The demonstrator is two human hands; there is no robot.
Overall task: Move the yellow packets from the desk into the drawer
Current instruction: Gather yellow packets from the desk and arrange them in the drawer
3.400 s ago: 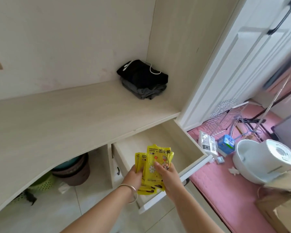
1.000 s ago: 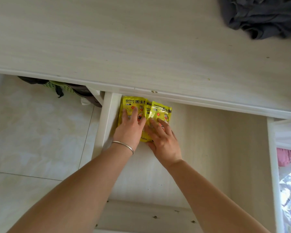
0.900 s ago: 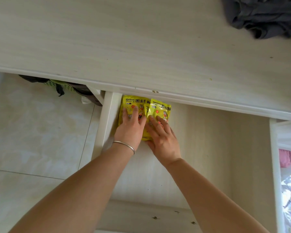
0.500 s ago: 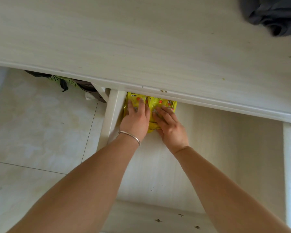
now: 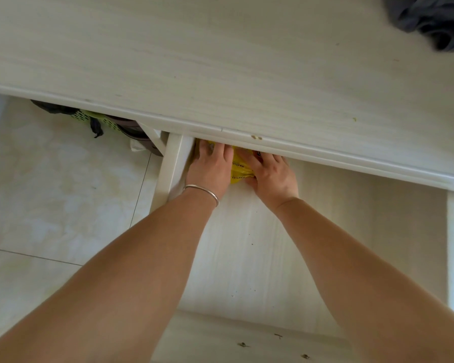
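The yellow packets (image 5: 239,170) lie on the floor of the open drawer (image 5: 351,231), pushed into its back left corner and mostly hidden under the desk edge (image 5: 312,153) and my hands. My left hand (image 5: 211,167) lies flat on them with straight fingers, a thin bracelet on its wrist. My right hand (image 5: 271,174) presses on them from the right, fingers extended and their tips hidden under the desk edge.
The pale wooden desk top (image 5: 220,61) fills the upper view, with dark grey clothes (image 5: 435,19) at its far right. Baskets (image 5: 100,120) stand under the desk on the left, above a tiled floor (image 5: 50,192). The drawer front (image 5: 247,336) is nearest me.
Both hands have slid the packets further back in the drawer, so most of the yellow is now hidden beneath the desk edge.
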